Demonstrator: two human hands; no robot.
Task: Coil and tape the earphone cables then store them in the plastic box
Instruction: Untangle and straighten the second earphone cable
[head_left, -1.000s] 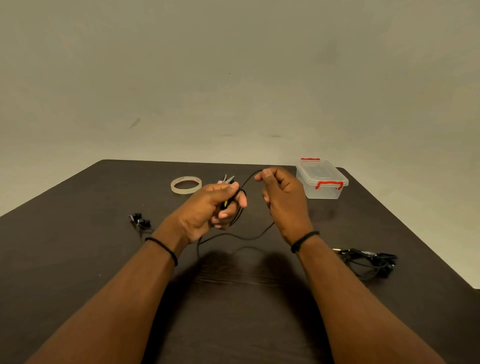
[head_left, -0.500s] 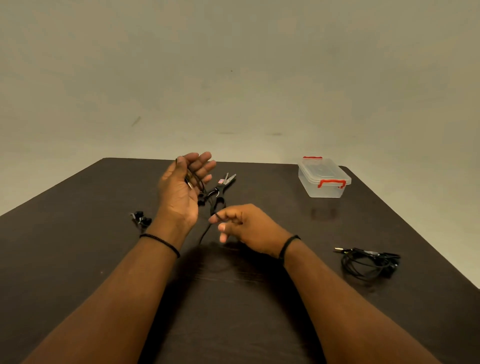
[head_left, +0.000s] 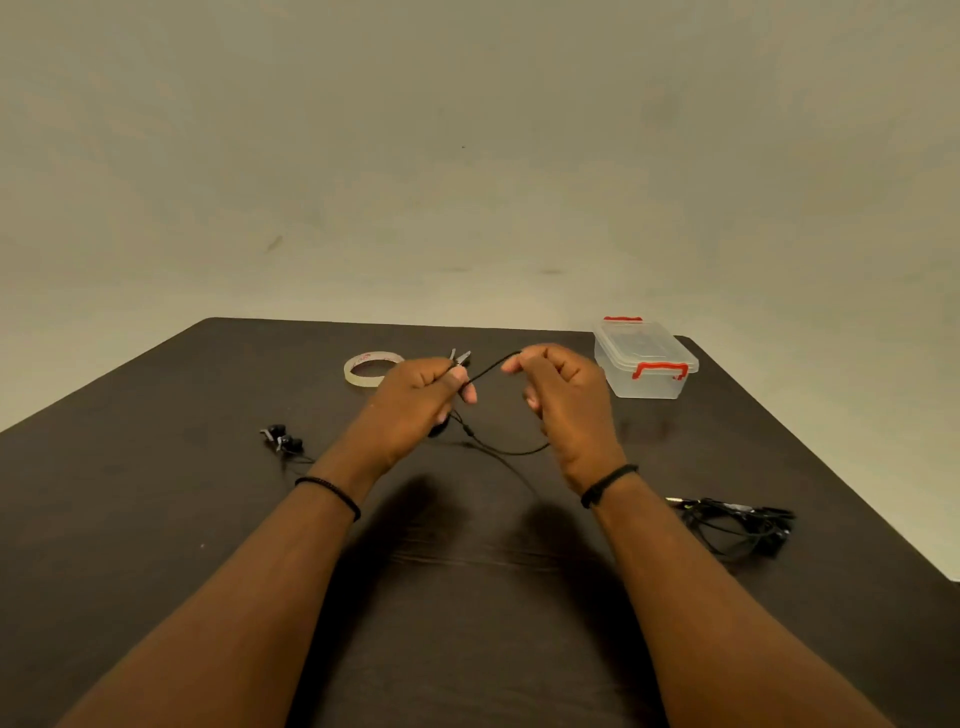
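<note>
From the head view, both hands are raised over the dark table (head_left: 156, 519). The left hand (head_left: 410, 400) curls around part of a black earphone cable (head_left: 488, 368), and the right hand (head_left: 566, 395) pinches it at the fingertips. Between them the cable runs left to right, rising rightward; a slack loop droops below. The closed plastic box (head_left: 644, 364) stands just right of the right hand.
</note>
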